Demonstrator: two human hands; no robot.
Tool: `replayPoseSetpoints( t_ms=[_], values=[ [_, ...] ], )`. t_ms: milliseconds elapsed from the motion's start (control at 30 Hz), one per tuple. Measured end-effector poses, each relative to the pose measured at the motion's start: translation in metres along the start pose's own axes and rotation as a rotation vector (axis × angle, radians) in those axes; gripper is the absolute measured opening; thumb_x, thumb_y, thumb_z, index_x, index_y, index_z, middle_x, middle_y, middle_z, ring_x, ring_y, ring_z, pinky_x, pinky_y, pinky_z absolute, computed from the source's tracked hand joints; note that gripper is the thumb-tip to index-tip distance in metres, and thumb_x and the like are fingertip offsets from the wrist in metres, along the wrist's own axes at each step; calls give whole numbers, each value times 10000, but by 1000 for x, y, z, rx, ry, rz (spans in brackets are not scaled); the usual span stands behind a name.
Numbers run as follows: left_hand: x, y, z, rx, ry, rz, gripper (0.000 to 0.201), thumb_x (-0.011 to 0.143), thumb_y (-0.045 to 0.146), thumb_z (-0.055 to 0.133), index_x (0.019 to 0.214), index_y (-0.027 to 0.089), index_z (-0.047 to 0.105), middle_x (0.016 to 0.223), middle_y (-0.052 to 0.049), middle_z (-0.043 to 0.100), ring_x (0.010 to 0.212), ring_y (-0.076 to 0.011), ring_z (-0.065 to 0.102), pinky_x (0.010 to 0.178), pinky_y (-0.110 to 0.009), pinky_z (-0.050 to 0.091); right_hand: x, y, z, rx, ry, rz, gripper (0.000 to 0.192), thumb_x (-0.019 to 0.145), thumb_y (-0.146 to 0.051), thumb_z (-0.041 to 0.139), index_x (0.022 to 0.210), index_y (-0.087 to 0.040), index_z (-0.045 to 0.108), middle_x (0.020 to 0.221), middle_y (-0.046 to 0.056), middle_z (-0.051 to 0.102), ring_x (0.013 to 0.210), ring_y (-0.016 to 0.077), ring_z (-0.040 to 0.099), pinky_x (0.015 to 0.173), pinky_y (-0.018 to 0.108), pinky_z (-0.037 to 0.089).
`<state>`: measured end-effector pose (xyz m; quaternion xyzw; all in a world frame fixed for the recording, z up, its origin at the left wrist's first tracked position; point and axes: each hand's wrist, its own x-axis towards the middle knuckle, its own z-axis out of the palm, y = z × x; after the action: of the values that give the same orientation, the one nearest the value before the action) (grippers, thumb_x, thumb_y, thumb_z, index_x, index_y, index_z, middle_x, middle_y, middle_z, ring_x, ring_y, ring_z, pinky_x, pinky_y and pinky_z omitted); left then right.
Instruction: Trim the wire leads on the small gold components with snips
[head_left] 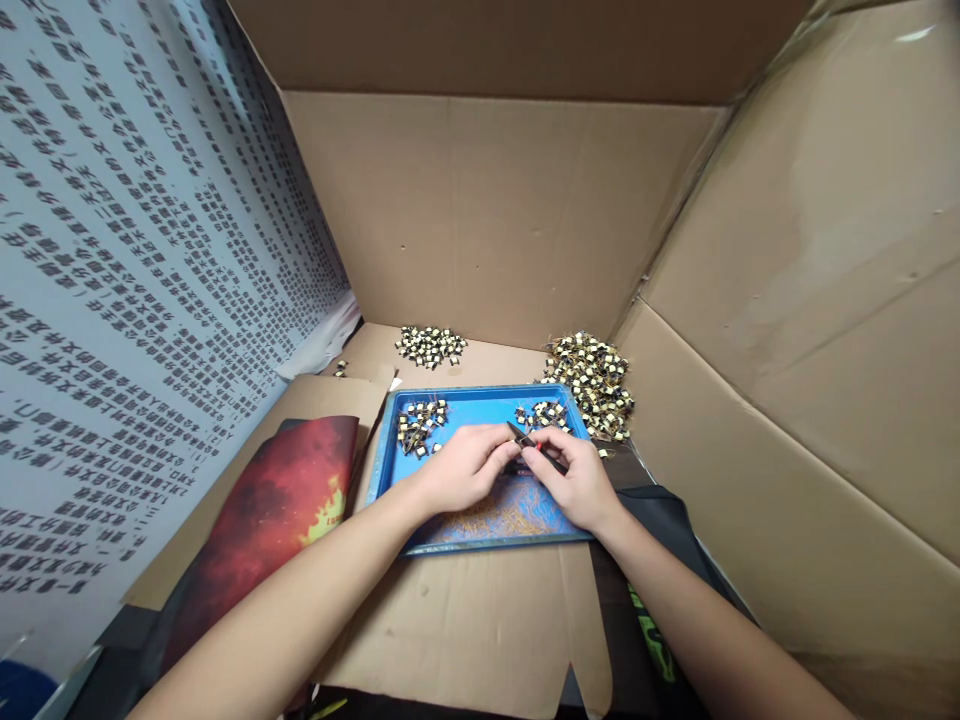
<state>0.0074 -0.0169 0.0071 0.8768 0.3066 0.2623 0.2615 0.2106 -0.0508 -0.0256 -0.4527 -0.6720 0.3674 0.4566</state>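
Note:
Over the blue tray (487, 398), both of my hands meet near its middle. My right hand (574, 478) is closed around a pair of wire cutters (555, 463) with dark jaws and a bit of red on the handle. The jaws point left, up to the fingertips of my left hand (476, 465). Those fingers pinch a small yellow-and-black component, mostly hidden by the fingers. Inside the tray, similar components with thin wire leads form a left group (420, 425) and a right group (544, 414). Copper-coloured wire clippings (495, 518) cover the tray's near part.
Behind the tray lie a small pile of components (431, 345) at left and a larger, wire-tangled pile (596, 385) at right. Cardboard walls (495, 220) enclose the back and right. A red printed mat (281, 510) lies left, beside a sheet with printed characters (150, 250).

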Motion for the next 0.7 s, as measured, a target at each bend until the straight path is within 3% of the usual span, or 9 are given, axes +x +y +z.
replayPoseSetpoints(
  t_ms=[200, 700],
  values=[
    [0, -1, 0, -2, -9, 6, 342, 1092, 347, 372, 933, 178, 623, 854, -46, 669, 765, -182, 605, 742, -289, 448, -1, -7, -3, -135, -70, -44, 165, 941, -368, 648, 928, -207, 686, 724, -9, 621, 613, 151, 535, 580, 265, 412],
    [-1, 1, -1, 20, -12, 14, 381, 1087, 392, 404, 824, 180, 581, 795, -37, 644, 712, -172, 578, 717, -288, 431, -1, -8, -2, -171, -39, -27, 202, 926, -354, 640, 792, -203, 648, 625, -27, 560, 551, 135, 504, 531, 254, 379]
  ],
)
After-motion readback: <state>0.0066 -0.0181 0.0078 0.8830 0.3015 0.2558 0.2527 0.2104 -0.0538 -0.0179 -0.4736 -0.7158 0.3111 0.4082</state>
